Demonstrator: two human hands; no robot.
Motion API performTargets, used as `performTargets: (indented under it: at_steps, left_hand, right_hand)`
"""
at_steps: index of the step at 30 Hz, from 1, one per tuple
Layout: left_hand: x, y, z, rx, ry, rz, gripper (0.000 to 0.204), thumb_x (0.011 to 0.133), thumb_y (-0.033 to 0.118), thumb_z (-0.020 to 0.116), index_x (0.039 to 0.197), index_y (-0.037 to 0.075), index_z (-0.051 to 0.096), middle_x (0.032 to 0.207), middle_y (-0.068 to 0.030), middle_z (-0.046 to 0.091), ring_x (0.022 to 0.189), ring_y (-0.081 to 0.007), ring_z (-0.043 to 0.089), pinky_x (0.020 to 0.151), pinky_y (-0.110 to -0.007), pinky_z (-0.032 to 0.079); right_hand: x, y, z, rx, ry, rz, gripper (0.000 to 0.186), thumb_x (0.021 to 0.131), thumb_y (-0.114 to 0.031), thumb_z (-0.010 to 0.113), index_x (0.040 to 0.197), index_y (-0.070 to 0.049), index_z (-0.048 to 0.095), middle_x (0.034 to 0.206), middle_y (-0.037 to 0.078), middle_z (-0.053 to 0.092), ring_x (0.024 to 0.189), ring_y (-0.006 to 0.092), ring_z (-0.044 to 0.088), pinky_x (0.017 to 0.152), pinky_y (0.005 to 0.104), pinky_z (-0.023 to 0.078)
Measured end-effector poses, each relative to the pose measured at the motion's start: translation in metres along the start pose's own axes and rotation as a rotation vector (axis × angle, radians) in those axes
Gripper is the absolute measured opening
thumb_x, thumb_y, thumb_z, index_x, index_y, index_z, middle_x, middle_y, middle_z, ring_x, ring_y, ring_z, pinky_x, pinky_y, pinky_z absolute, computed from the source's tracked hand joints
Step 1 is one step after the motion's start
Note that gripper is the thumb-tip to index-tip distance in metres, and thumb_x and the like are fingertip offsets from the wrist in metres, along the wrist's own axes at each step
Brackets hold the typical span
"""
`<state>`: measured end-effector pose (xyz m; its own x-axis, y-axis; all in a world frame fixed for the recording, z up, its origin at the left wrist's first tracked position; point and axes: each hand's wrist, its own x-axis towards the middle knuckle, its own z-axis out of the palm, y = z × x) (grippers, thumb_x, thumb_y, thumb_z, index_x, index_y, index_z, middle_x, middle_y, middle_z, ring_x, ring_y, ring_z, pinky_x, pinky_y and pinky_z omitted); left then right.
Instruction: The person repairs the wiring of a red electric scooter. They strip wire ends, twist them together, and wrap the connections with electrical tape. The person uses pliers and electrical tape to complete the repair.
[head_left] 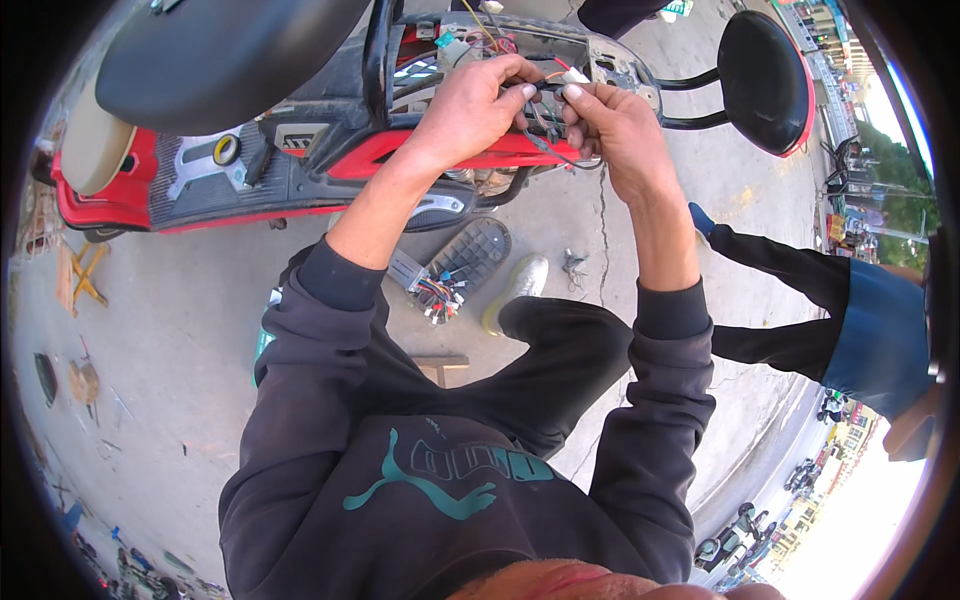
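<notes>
Both of my hands are at the open rear body of a red and black scooter (360, 160), pinching dark wires between the fingertips. My left hand (475, 110) grips from the left, thumb and forefinger pressed together. My right hand (622, 128) pinches close beside it, its thumb almost touching the left fingers. Just above the right thumb is a white connector (575, 76) with red and orange wires. A thin grey cable (548, 148) loops below the fingers. The exact joint between the fingertips is too small to make out.
A yellow tape roll (226, 150) lies on the footboard. Below the scooter are a silver box (405, 270) with coloured connectors and a black plastic cover (478, 248). A wooden stool (440, 362) shows beneath me. A person in blue (880, 340) is at right, near the padded backrest (765, 83).
</notes>
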<state>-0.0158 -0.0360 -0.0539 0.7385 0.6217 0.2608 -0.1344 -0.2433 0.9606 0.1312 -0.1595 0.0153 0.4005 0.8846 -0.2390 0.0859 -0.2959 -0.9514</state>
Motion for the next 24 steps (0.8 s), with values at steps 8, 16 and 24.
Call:
performTargets:
  at_steps: [8,16,24]
  left_hand:
    - [-0.001,-0.004,0.008,-0.027,0.033,-0.006,0.026,0.096,0.001,0.064,0.121,-0.001,0.062,0.094,-0.0068,0.074,0.069,-0.0080,0.064,0.065,-0.026,0.054]
    - [-0.003,-0.002,0.006,0.104,0.085,0.054,0.032,0.093,-0.001,0.065,0.121,-0.001,0.050,0.091,-0.0133,0.075,0.083,-0.0160,0.074,0.069,-0.030,0.055]
    - [0.004,-0.009,0.008,0.055,0.105,0.039,0.024,0.092,-0.002,0.067,0.105,0.001,0.047,0.084,-0.0105,0.071,0.071,-0.0139,0.069,0.062,-0.029,0.054]
  right_hand:
    - [0.013,-0.014,0.020,-0.100,0.095,0.007,0.025,0.100,-0.021,0.065,0.094,0.002,0.069,0.078,0.003,0.069,0.058,0.0075,0.059,0.049,0.0220,0.042]
    - [0.011,-0.012,0.019,-0.208,0.098,0.033,0.034,0.103,-0.027,0.059,0.093,0.004,0.069,0.077,0.006,0.068,0.056,0.0092,0.060,0.047,0.0247,0.044]
    - [0.007,-0.023,0.023,-0.459,0.005,-0.088,0.033,0.095,-0.010,0.049,0.116,0.008,0.067,0.087,0.014,0.071,0.066,0.0194,0.067,0.064,0.0330,0.052]
